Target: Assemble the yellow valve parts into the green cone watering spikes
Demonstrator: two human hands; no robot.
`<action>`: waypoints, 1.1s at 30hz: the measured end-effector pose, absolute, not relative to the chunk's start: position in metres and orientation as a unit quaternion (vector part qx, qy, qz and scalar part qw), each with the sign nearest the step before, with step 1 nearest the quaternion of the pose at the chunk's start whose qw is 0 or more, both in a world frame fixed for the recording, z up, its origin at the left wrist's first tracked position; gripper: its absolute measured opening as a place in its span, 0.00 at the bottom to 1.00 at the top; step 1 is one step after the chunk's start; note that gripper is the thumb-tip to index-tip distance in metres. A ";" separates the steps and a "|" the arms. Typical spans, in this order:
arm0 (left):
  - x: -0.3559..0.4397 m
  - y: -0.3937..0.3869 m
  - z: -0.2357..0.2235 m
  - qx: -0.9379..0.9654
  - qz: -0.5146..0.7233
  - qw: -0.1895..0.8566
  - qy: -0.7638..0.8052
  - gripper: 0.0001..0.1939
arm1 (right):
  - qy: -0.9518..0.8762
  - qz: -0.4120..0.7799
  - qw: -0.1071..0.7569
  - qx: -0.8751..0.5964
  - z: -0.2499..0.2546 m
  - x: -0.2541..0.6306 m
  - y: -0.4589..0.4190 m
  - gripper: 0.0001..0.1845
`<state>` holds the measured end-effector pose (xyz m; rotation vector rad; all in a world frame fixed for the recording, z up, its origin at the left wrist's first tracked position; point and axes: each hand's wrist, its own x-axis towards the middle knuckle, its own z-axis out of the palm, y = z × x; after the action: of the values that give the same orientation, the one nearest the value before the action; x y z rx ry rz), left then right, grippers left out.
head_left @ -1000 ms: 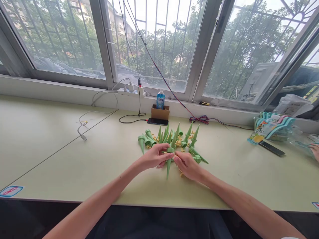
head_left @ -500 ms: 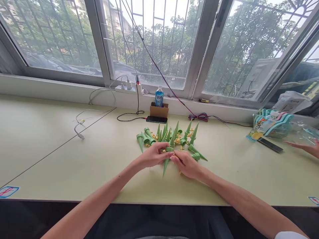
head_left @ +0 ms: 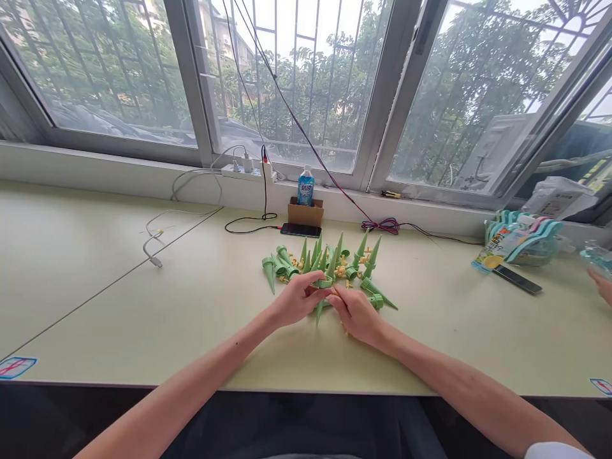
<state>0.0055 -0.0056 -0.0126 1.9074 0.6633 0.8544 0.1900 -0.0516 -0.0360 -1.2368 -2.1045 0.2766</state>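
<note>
My left hand (head_left: 299, 298) is closed round the collar of a green plastic watering spike (head_left: 324, 282), whose tip points down toward me. My right hand (head_left: 356, 312) pinches a small yellow valve (head_left: 334, 291) against the side of that collar; fingers hide most of it. Just beyond both hands lies a group of similar green spikes (head_left: 371, 258), several standing point up and others lying on their sides. Small yellow valves (head_left: 340, 271) are scattered among them. One lying spike (head_left: 382, 294) is close to the right hand.
Behind the spikes, a phone (head_left: 301, 229) lies before a cardboard box (head_left: 305, 212) with a blue bottle (head_left: 305, 185). A coiled cable (head_left: 382, 224) runs along the wall. At right are teal-edged packages (head_left: 533, 239), another phone (head_left: 517, 278) and another person's hand (head_left: 601, 284).
The held spike's collar has tilted, its opening showing more, and its tip has risen slightly. At the far right, the other person's hand has moved away rightward with clear plastic.
</note>
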 end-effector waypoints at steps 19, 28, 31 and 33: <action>0.006 -0.007 -0.013 0.777 0.358 0.453 0.251 0.18 | -0.818 -0.060 0.314 -0.479 -0.039 0.191 -0.054 0.28; 0.014 -0.018 -0.006 0.792 0.344 0.455 0.219 0.24 | -0.753 0.032 0.421 -0.505 -0.039 0.188 -0.041 0.32; 0.014 -0.017 -0.008 0.774 0.339 0.486 0.223 0.24 | -0.746 0.057 0.442 -0.495 -0.039 0.187 -0.040 0.30; 0.012 -0.013 -0.010 0.759 0.340 0.507 0.226 0.23 | -0.741 0.074 0.453 -0.489 -0.036 0.187 -0.042 0.29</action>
<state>0.0122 -0.0133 -0.0096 1.8303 0.5457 0.8209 0.1872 -0.0419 -0.0359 -1.2080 -1.8300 0.1833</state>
